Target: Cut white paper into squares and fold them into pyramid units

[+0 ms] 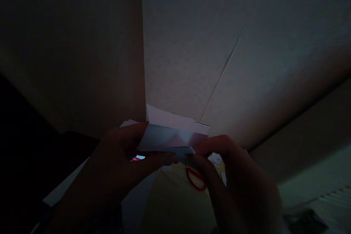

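Note:
The scene is very dark. A folded piece of white paper (171,137) is held up in front of me by both hands. My left hand (117,168) pinches its left end, thumb on top and fingers beneath. My right hand (233,175) grips its right end with closed fingers. Just below the paper, between the hands, a red loop (195,180) shows, perhaps a scissors handle; I cannot tell whether it lies on the surface or is held.
Pale walls meet in a corner (143,62) behind the paper. Below the hands lies a surface with light paper sheets (170,197) and scraps. A white sheet edge (65,186) juts out at lower left. The left side is black.

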Demonstrator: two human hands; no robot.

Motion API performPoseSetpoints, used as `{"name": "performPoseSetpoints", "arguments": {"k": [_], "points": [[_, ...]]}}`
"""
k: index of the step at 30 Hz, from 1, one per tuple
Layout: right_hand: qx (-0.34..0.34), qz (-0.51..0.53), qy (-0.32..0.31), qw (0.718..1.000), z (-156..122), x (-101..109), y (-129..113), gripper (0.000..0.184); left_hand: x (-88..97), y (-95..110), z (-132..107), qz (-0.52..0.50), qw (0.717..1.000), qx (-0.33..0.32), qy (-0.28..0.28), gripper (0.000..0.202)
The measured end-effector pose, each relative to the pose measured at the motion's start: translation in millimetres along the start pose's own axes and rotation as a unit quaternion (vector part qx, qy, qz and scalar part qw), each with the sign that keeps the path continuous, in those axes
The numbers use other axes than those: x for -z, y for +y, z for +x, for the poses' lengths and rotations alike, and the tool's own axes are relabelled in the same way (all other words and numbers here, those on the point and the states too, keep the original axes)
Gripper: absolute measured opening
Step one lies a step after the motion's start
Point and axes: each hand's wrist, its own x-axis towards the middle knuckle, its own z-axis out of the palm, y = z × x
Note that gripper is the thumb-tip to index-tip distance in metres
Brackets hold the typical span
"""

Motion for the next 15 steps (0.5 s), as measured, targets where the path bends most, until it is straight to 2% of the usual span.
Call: {"name": "performPoseSetpoints", "arguments": {"k": [6,11,15], "points": [[0.011,-0.006,0.029,0.999,-1.3,-6.0,-1.3,0.011,0.9,-0.2,0.9,0.040,0.999,-0.014,-0.024,0.005],[0.025,-0.040,0.059,0.997,-2.4,-7.4,0.4,0.015,0.3,-0.5,0.4,0.053,0.998,-0.013,-0.037,0.012],[0.035,-0.033,0.030,0.998,-0.2,-3.8,1.4,0.013,-0.4,1.9,-0.3,0.029,1.000,0.003,0.000,0.009]]}}
